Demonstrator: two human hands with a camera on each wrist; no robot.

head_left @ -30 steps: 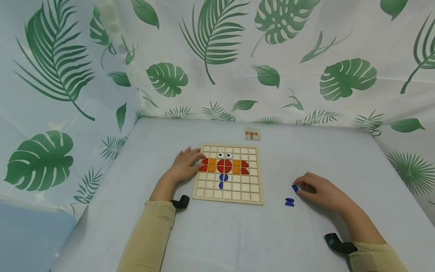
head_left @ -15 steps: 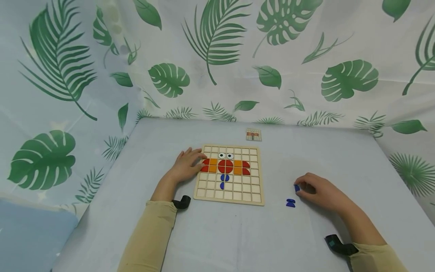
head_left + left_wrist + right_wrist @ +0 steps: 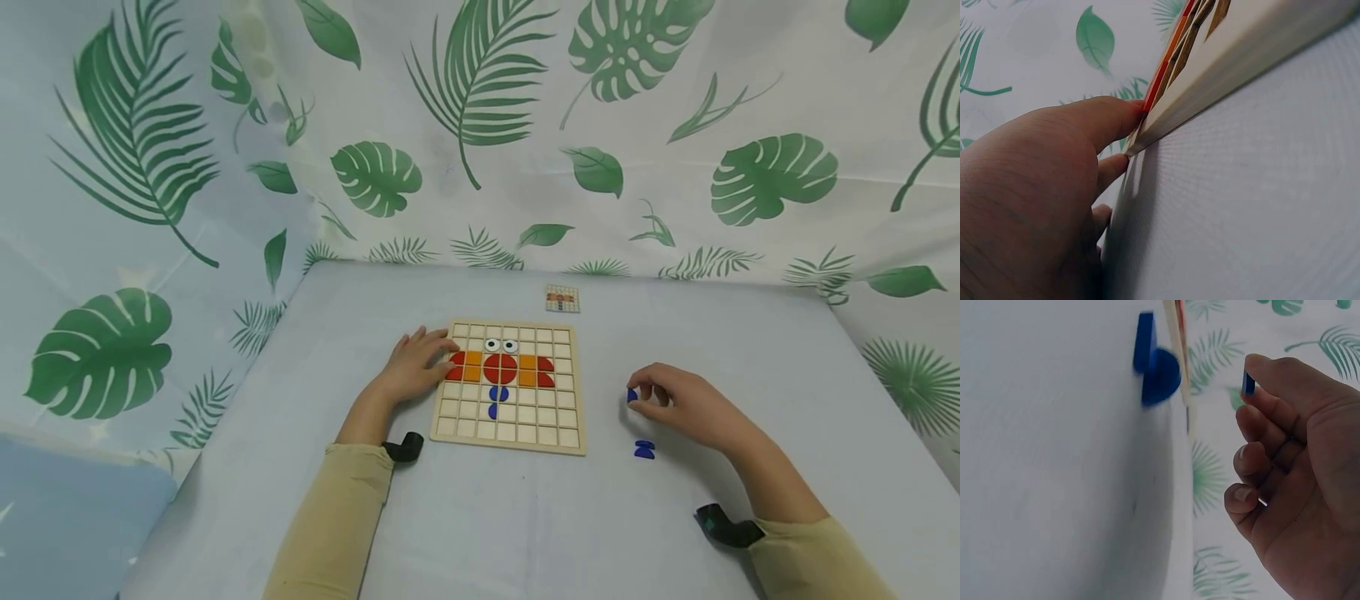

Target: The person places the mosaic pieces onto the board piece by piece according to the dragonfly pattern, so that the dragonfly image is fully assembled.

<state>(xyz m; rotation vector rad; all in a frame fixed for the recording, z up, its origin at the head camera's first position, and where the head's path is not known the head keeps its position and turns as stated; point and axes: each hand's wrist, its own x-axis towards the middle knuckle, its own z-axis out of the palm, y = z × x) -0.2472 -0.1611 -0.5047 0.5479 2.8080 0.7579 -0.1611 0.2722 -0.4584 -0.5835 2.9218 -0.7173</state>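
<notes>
A square wooden grid board [image 3: 561,417] lies on the table. It bears red quarter pieces forming a circle [image 3: 500,368], orange squares [image 3: 527,371], two eye pieces [image 3: 501,345] and blue half-round pieces [image 3: 498,393] below. My left hand [image 3: 412,365] rests at the board's left edge, thumb touching a red piece [image 3: 1159,80] there. To the right of the board, my right hand [image 3: 684,404] pinches a small blue half-round piece [image 3: 1248,384] between thumb and index finger, above the table. Two more blue half-round pieces [image 3: 644,450] stay on the table near that hand.
Behind the board lies a small pattern card [image 3: 562,298] with a similar gridded picture. A leaf-printed curtain [image 3: 517,192] hangs along the back and sides of the white-covered table [image 3: 480,517].
My right hand has lifted the blue half-round piece and moved left toward the board, away from the two other blue pieces. The left hand keeps its place at the board's edge.
</notes>
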